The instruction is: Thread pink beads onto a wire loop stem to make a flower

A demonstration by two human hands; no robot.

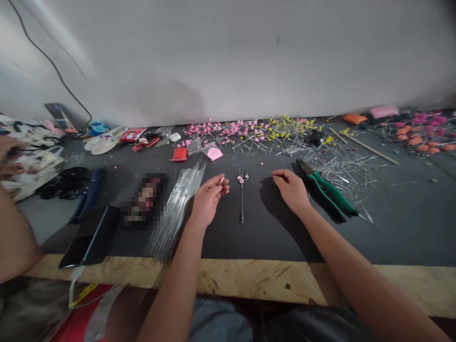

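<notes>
My left hand (209, 197) is closed, pinching a small bit of pink clay (223, 180) between thumb and fingertips, just above the table. Right beside it lies a small wire whisk-like piece (242, 190), flat on the dark surface, with a looped head and a twisted end. Several pink clay lumps (241, 180) are stuck on its wires. My right hand (291, 190) hovers to the right of this piece, fingers loosely bent, with nothing visible in them. Near that hand rest green-handled pliers (326, 192).
A bundle of straight wires (178, 204) lies left of my left arm. Pink-tipped (224, 128) and yellow-tipped wires (295, 126) are heaped along the wall. Loose cut wires (342, 166) spread at right. A dark phone-like box (90, 235) stands by the wooden edge (249, 280). Another person's arm (16, 232) is at left.
</notes>
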